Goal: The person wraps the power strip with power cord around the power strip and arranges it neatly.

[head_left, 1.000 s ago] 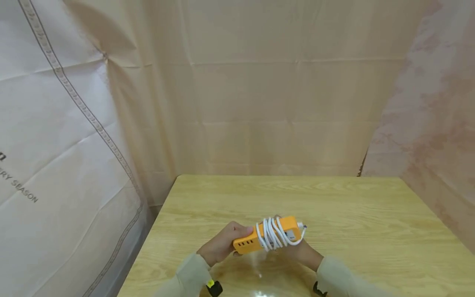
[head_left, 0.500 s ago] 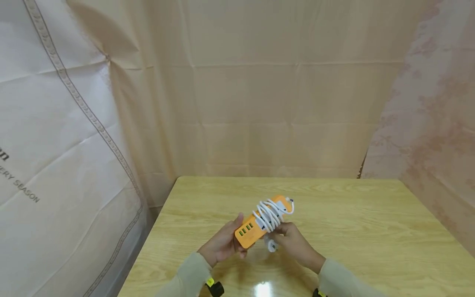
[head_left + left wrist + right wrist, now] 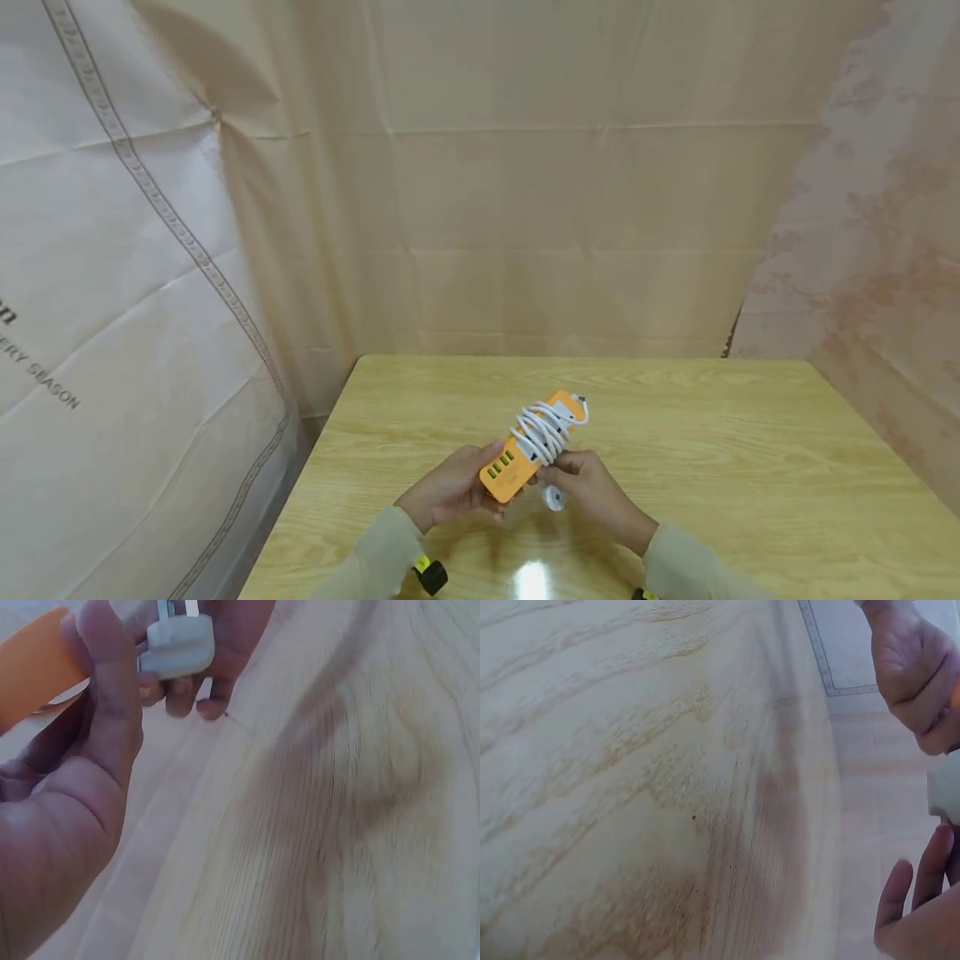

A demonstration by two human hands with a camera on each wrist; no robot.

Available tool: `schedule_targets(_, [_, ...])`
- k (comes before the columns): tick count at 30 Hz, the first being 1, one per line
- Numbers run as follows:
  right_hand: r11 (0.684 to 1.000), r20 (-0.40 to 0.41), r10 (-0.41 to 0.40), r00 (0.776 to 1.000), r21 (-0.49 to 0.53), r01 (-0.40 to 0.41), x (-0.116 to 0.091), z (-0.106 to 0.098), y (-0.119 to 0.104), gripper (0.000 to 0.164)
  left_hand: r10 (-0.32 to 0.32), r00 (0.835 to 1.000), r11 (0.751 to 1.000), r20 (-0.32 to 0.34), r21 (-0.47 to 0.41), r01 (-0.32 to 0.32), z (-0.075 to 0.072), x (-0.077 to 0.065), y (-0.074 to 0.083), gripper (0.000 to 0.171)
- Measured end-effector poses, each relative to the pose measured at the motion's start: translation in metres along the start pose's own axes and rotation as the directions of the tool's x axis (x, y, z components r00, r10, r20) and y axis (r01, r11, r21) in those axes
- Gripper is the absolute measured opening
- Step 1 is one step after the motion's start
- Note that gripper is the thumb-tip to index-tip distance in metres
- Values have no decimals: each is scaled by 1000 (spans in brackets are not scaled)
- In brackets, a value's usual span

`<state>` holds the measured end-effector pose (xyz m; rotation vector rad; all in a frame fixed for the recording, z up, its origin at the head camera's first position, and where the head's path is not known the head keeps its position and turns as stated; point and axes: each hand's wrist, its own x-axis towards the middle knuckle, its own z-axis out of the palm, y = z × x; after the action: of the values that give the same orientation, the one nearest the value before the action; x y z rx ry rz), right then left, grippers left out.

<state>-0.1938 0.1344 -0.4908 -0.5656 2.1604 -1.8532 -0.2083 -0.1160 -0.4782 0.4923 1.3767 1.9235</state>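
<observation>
An orange power strip (image 3: 507, 482), with several USB ports at its near end, is held up over the table, tilted with its far end to the right. White cord (image 3: 542, 433) is wound several times round its far half. My left hand (image 3: 450, 490) grips the near end, thumb along the side. My right hand (image 3: 600, 498) holds the white plug (image 3: 554, 498) just below the strip. In the left wrist view the plug (image 3: 180, 646) shows metal prongs pointing up, with right-hand fingers (image 3: 178, 699) beneath it. The right wrist view catches only part of the plug (image 3: 945, 791).
The wood-grain table (image 3: 675, 417) spreads out beneath both hands. Beige cloth (image 3: 487, 208) hangs behind it, with a whitish printed sheet (image 3: 112, 333) at the left and a pinkish patterned one (image 3: 885, 250) at the right.
The strip has been lifted and turned steeper, its far end rising away. My right hand has come from behind it to the near right side, and the white plug now shows there.
</observation>
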Motion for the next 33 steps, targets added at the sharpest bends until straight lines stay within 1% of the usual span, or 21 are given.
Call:
schedule_targets(3, [1000,-17,6,1000,-10,-6,0,1,1,30,18,1000,997,-22,74,-16,-5,-1,1,50])
schedule_targets(5, [1000,-31,24,999,-15,-25,1,1,2,32,28,998,988,-54,152,-20,-8,-1,2,43])
schedule_targets(7, [999,-59,47,997,-22,-49,2,2,2,33,37,995,970,-98,242,-13,-10,-1,3,39])
schedule_targets(9, [996,-100,81,992,-25,-83,3,4,1,35,55,989,938,-137,346,-5,-10,0,4,38])
schedule_targets(12, [992,-155,121,981,-22,-126,4,6,0,36,83,979,877,-186,479,17,-9,0,5,35])
schedule_targets(14, [988,-173,146,974,-14,-151,5,7,-1,36,97,975,834,-198,551,30,-6,1,5,33])
schedule_targets(16, [985,-186,164,969,-16,-170,5,9,0,36,119,973,781,-200,624,33,-4,3,4,30])
schedule_targets(17, [983,-198,174,965,-22,-182,6,10,0,36,134,971,748,-196,663,30,-3,4,4,28])
schedule_targets(20, [974,-247,203,947,-46,-221,8,13,0,33,194,965,614,-178,789,22,-2,9,4,26])
schedule_targets(22, [967,-283,218,934,-68,-246,9,14,-1,31,224,958,551,-180,834,28,-3,13,3,24])
schedule_targets(24, [961,-305,230,924,-76,-264,12,15,-1,30,252,948,501,-194,864,44,-4,17,2,20])
schedule_targets(27, [955,-323,244,914,-83,-285,16,16,2,30,293,926,462,-237,883,80,-5,23,-2,16])
schedule_targets(28, [952,-328,251,911,-88,-294,17,15,3,31,311,917,439,-248,894,93,-4,24,-2,17])
schedule_targets(30, [943,-339,265,903,-106,-317,19,15,5,32,338,904,409,-263,906,111,-4,27,-3,17])
schedule_targets(31, [937,-343,274,898,-116,-330,20,14,6,31,350,897,393,-268,912,119,-4,29,-3,18])
schedule_targets(33, [926,-345,291,892,-133,-354,20,14,7,30,361,890,372,-280,918,138,-4,31,-3,18])
